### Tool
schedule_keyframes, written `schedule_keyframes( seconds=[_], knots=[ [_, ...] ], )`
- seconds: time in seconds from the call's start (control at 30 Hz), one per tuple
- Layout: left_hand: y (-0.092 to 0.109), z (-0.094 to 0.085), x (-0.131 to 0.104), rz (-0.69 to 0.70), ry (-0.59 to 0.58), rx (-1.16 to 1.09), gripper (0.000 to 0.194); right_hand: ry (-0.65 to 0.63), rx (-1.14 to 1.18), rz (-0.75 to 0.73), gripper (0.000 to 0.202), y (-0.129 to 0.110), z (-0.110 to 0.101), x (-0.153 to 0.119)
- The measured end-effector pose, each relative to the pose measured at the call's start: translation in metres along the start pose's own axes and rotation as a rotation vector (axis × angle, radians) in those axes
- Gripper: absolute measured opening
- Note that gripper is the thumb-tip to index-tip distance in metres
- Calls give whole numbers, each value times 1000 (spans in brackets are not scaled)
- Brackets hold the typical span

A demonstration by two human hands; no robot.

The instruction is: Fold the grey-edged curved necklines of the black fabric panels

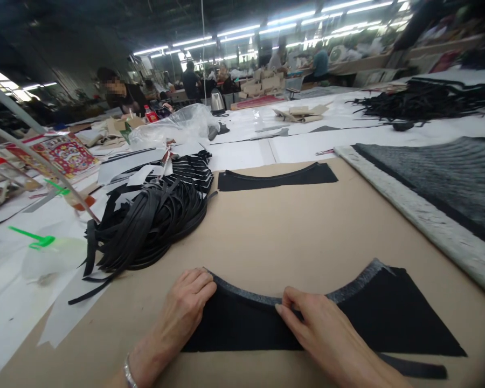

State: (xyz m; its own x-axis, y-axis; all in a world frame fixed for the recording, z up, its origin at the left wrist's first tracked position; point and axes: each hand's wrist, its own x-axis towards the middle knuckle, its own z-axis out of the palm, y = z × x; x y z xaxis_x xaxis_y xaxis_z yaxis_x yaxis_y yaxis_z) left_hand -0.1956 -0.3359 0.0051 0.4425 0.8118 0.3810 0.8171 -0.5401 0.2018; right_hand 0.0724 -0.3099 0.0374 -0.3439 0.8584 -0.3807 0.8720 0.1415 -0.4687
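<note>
At five o'clock on the tabletop (275, 226), the black piece (246, 328) is pinched, grips narrow, by left hand (186, 302) at its ten-o'clock corner and right hand (321, 323) mid-curve; grey edging (358, 284) best pressed in short, unstretched lengths.

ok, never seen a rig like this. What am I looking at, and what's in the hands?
No robot: these are a person's bare hands, in one picture from a head-worn camera looking forward and down. The right hand pinches the grey curved edge of a black piece; the left hand is at its left end. They're over brown paper. Beyond lies a smaller-looking black piece; to the left, a pile of black strips.
</note>
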Motion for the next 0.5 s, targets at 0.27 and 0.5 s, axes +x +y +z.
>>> schedule_keyframes(
  seconds=[0.27, 0.5],
  knots=[
    [3, -9, -14, 153, -111, 197, 48, 31, -35, -3, 20, 0, 1, 2],
    [10, -10, -16, 128, -195, 327, 62, 53, -68, -27, 22, -1, 2, -1]
  ],
)
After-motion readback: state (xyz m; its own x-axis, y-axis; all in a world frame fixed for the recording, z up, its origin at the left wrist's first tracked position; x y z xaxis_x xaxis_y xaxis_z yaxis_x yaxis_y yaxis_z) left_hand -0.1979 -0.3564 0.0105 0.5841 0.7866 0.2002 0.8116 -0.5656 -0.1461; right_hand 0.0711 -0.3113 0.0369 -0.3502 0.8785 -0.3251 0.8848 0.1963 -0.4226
